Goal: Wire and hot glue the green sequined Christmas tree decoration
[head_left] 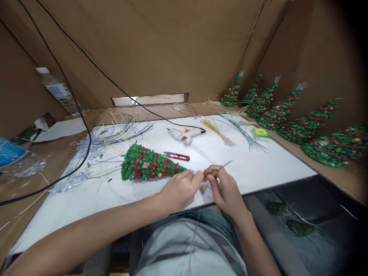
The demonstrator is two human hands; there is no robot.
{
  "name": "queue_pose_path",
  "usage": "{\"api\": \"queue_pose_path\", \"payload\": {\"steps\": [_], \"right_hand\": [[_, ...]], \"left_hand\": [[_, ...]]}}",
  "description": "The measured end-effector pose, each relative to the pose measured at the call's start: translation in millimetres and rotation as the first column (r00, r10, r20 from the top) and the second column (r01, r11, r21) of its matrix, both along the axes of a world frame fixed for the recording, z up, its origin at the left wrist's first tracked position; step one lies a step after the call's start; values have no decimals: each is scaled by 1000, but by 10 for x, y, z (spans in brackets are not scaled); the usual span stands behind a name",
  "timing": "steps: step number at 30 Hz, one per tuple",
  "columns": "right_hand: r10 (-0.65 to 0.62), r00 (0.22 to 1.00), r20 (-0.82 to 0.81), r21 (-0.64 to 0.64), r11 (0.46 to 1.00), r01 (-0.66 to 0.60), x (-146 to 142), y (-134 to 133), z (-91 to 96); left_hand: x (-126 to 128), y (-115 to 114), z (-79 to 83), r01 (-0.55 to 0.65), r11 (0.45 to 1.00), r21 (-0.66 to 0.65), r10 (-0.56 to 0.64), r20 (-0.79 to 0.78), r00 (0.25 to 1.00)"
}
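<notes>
Cardboard walls [161,46] at the back and both sides, with a bright slot [149,100] low in the back one. Down below, a white board [253,165] on brown cardboard. On the board, left of the hands, a tree [149,165] lying on its side, wide base to the left and tip towards the left hand [184,188]; green, with red garland and a small pink square on the near face. At the left hand, fingers curled in just by the tip; impossible to tell whether around tip or tool, with the fingertips turned away from view. In the right hand [222,188], a tool [211,174] pinched between thumb and bent fingers, tan at the handle, thin metal shaft pointing up and to the right. Just behind the tree, red snips [178,156]; farther back, a white glue gun [184,134] on its side, a pale glue stick [201,151] running out towards the hands. To the right of the gun, yellow wires [215,131], green wires [243,130] and a small box [260,134]. To the left, loose blue wires [123,132] and clear scraps [71,180]. Along the right wall, six upright trees [283,107]; by the left wall, a leaning bottle [60,92].
</notes>
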State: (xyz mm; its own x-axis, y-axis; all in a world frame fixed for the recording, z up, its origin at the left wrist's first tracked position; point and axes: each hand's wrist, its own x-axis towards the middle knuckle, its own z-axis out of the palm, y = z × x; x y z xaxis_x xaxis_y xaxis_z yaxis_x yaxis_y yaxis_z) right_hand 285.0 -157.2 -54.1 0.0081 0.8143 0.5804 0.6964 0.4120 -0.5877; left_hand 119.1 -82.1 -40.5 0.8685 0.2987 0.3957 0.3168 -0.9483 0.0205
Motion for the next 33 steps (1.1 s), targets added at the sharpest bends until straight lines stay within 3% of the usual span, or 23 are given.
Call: {"api": "queue_pose_path", "payload": {"steps": [6,9,15,19,22,27,33], "right_hand": [[-20,1000,7,84,996,20,8,-16,-14],[-40,999,0,65,997,39,-4,4,-25],[-94,995,-9,61,994,95,-42,40,-23],[-63,998,28,39,997,62,-50,20,-14],[-88,996,-10,66,994,88,-58,20,-18],[-71,996,-45,-5,997,71,-88,49,-19],[-154,961,-229,8,987,159,-56,18,14]], "left_hand": [[5,-9,15,-50,997,-51,47,-54,997],[4,-11,13,-53,997,-54,50,-64,997],[5,1,-13,-38,999,24,39,-44,998],[2,5,-33,-34,998,56,34,-3,999],[0,3,-41,-28,997,67,27,15,1000],[3,4,-50,-12,994,105,4,75,997],[0,23,-92,-3,987,163,-18,128,992]]}}
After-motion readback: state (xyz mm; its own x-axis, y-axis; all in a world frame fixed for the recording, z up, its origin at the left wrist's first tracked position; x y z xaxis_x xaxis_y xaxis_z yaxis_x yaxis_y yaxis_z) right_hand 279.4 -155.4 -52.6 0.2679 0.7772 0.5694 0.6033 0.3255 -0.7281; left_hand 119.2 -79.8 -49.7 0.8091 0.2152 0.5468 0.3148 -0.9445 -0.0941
